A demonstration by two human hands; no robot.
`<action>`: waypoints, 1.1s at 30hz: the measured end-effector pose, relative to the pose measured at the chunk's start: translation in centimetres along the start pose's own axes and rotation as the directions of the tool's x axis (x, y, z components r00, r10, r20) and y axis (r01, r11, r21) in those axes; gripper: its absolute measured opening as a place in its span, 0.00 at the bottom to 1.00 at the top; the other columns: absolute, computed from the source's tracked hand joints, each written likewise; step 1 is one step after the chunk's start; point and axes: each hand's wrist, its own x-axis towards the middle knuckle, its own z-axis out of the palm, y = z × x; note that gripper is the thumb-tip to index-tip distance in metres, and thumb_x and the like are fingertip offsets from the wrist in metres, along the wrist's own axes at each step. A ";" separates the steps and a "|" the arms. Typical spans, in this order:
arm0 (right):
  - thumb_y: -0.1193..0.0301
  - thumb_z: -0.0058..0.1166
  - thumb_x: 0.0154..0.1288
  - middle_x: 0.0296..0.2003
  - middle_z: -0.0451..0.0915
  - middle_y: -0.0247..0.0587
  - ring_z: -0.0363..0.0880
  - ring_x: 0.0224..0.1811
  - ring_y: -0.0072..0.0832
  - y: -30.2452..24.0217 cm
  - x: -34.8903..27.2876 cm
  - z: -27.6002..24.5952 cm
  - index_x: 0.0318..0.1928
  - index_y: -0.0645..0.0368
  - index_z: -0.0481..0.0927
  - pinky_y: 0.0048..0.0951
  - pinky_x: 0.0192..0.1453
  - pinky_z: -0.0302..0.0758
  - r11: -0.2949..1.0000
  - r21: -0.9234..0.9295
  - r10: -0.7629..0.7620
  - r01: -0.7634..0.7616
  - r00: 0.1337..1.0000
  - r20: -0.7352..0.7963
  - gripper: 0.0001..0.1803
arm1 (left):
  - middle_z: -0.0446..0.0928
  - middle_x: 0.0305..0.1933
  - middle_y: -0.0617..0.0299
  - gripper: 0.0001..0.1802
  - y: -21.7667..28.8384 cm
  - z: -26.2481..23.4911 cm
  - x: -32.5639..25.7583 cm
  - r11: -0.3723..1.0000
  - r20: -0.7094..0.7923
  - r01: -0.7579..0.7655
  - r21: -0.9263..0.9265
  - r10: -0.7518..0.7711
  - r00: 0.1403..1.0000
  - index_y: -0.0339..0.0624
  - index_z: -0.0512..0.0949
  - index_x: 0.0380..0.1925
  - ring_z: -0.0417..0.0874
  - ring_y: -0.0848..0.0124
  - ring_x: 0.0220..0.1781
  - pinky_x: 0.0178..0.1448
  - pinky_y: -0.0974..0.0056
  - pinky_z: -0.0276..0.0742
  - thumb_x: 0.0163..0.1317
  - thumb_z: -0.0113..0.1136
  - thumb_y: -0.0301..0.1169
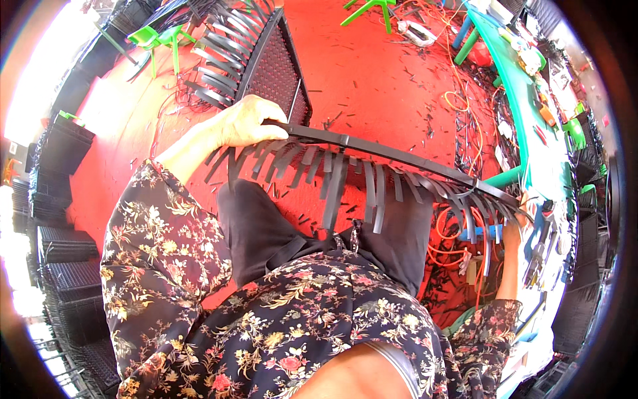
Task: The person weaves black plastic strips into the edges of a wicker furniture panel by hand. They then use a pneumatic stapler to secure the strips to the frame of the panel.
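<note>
Black frame [405,158] hangs beside green table [510,76], left fingers [271,132] clasping it, right hand's [513,231] unclear.

Long blk strip-fringed bar [399,154] btwn L hand [256,121] & R hand [519,213]; blk woven panel [280,66] ahead of L; grn-edged table [522,100] far R.

A cluttered bench [516,86] and stacked woven panels [72,278] mark a workshop.
</note>
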 end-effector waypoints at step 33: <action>0.74 0.55 0.57 0.54 0.74 0.53 0.69 0.60 0.46 -8.4 -2.5 0.9 0.60 0.65 0.68 0.41 0.65 0.65 0.947 0.295 0.150 -0.131 0.988 -0.043 0.28 | 0.74 0.30 0.55 0.15 0.0 6.6 -10.2 0.996 -0.131 0.051 0.067 -0.042 0.990 0.41 0.77 0.34 0.78 0.54 0.35 0.36 0.55 0.74 0.57 0.61 0.42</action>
